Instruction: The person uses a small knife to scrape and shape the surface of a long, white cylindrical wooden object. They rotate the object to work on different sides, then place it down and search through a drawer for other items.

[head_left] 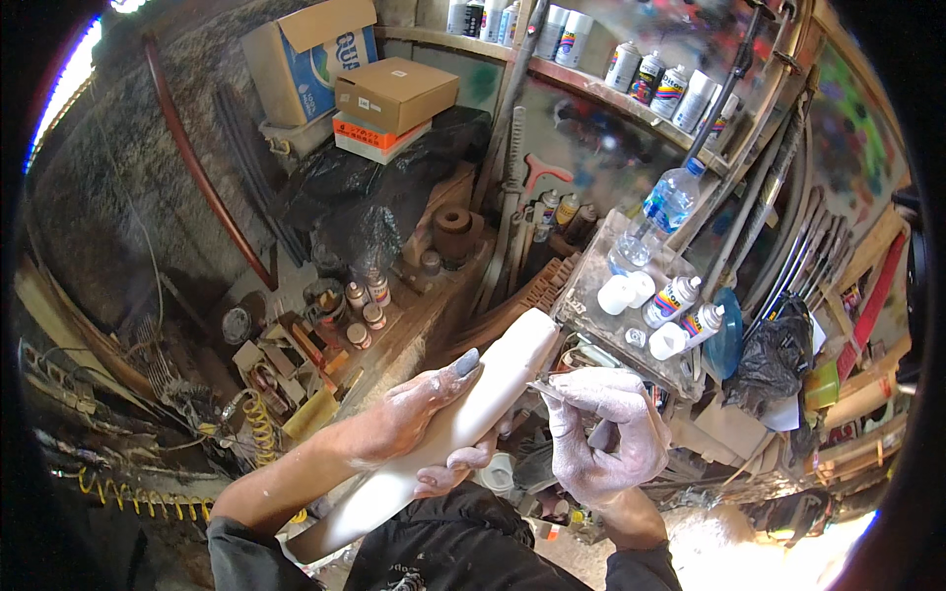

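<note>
White tapered cylinder (481, 406) gripped by left hand (419, 406); right hand (609, 431) pinching small piece (545, 391); bottle (670, 204) near far corner of table (588, 276).

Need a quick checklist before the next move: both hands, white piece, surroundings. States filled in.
1. Left-hand grip on the long white piece: ok, thumb above, fingers curled beneath.
2. Right-hand grip on the small thin item: ok, pinched at the fingertips.
3. Item's kind: cannot tell, too small.
4. Item touching the piece: cannot tell from this angle.
5. Right hand free of pale residue: not ok, coated.
6. Spray cans apart from piece: ok, off right.
</note>
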A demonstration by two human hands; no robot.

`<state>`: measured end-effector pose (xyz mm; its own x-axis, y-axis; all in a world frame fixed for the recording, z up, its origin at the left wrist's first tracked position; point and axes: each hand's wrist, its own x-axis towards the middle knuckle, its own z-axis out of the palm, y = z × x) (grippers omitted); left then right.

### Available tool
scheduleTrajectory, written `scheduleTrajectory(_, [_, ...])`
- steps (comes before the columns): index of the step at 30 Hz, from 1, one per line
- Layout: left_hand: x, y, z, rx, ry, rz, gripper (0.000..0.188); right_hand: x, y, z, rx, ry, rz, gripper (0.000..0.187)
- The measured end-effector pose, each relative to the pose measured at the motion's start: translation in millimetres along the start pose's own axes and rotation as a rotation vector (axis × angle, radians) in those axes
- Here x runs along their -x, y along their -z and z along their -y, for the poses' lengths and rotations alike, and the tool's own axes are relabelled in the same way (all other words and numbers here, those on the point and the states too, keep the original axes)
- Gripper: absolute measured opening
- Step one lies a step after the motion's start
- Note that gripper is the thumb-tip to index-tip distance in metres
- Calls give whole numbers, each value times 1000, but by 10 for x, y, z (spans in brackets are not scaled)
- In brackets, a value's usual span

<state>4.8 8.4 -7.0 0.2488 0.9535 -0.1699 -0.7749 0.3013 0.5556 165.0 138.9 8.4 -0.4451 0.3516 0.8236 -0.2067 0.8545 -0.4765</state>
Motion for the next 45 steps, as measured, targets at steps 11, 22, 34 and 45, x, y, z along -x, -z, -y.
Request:
scheduleTrajectory(11, [-4,-58,-59,-58,6,-54,59,-57,-27,-62,42,69,17,20])
scheduleTrajectory(22, [6,-118,-102,-110,-37,-10,54,-81,-24,-68,119,114,37,18])
scheduleTrajectory(34, [16,-141,-113,-473,-148,-154,47,-99,47,-111,140,149,116,30])
scheduleTrajectory(45, [43,-241,-163,-905,-226,-294,42,-113,87,-74,212,139,205,34])
